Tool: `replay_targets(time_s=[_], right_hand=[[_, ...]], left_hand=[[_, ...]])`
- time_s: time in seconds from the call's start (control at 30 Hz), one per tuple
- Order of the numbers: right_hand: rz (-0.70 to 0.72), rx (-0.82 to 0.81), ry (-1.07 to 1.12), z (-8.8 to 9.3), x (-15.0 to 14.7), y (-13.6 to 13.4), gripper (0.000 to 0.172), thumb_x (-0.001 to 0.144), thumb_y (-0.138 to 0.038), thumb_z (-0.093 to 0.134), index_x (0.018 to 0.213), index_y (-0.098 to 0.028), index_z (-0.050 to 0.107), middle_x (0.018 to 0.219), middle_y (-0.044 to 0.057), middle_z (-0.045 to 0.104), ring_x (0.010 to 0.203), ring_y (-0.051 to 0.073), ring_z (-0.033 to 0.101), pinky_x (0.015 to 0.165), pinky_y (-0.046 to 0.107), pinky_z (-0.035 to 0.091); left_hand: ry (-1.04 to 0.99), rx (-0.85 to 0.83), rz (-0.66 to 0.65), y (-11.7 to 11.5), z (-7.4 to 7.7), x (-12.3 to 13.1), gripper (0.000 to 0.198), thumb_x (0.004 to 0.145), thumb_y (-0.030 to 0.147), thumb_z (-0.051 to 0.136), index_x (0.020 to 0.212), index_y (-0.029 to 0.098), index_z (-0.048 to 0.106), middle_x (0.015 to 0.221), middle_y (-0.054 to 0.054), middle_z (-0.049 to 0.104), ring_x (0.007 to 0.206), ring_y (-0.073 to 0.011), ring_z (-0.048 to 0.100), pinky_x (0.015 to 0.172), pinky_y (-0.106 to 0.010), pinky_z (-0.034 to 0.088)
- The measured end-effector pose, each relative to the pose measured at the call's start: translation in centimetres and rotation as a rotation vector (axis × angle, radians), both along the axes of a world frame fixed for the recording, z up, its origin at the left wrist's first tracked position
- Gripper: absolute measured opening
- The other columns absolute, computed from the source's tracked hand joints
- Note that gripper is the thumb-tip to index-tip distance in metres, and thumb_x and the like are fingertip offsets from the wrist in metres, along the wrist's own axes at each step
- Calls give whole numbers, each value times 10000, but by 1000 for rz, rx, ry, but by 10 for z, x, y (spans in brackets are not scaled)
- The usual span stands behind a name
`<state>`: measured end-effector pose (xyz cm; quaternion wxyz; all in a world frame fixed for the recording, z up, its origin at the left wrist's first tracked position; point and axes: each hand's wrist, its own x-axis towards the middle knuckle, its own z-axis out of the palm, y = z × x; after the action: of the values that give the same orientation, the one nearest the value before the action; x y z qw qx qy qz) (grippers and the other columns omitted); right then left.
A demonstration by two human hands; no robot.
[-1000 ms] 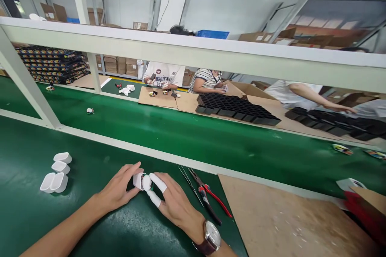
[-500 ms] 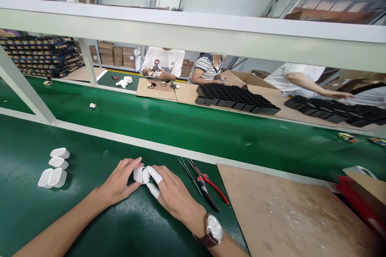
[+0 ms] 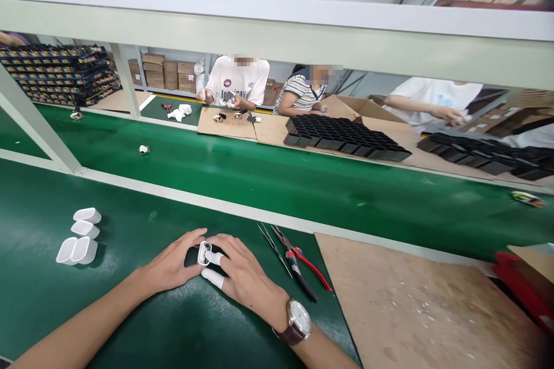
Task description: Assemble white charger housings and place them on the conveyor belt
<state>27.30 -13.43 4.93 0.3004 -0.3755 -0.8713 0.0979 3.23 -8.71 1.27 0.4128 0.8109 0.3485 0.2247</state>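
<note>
At far left, a stack of loaded trays stands across the green conveyor belt, while four white cups rest, open ends showing, on the near green worktop. A small white-topped part lies alone on the belt. At center, a worker's left hand grips a white housing between thumb and fingers, just above the worktop, its open end showing wiring inside. The right hand, two digits sheathed in white covers, crowds against it, one covered fingertip at the opening; whether it grasps anything cannot be told. Beyond the belt, a co-worker in a white printed shirt sits near another in stripes. Tweezers lie beside red-and-black pliers, right of the hands. A black compartment tray sits opposite, and a brown board covers the near right.
</note>
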Motion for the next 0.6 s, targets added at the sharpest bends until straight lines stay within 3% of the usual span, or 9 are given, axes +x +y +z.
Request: replay_targets(time_s=[0.17, 0.43, 0.6], right_hand=[[-7, -64, 90, -4, 3, 4, 384, 1008, -318, 668, 1371, -247, 563, 1272, 129, 605, 1131, 267, 612, 953, 466, 584], [8, 165, -154, -7, -2, 4, 191, 1041, -251, 555, 1201, -176, 627, 1207, 163, 634, 1095, 307, 617, 857, 478, 593], [-11, -6, 54, -6, 3, 6, 357, 1018, -330, 642, 1341, -212, 545, 1192, 127, 643, 1065, 266, 636, 905, 452, 600]], left_hand=[[-6, -19, -65, 1, 8, 3, 849, 967, 229, 676, 1631, 340, 159, 1483, -86, 573, 1390, -279, 539, 1199, -519, 430], [-8, -38, -92, 3, 4, 4, 879, 947, 232, 673, 1635, 341, 135, 1532, -90, 527, 1420, -274, 507, 1221, -513, 397], [-13, -27, -120, 3, 8, 5, 901, 933, 198, 646, 1641, 349, 110, 1524, -69, 534, 1415, -270, 507, 1225, -509, 391]])
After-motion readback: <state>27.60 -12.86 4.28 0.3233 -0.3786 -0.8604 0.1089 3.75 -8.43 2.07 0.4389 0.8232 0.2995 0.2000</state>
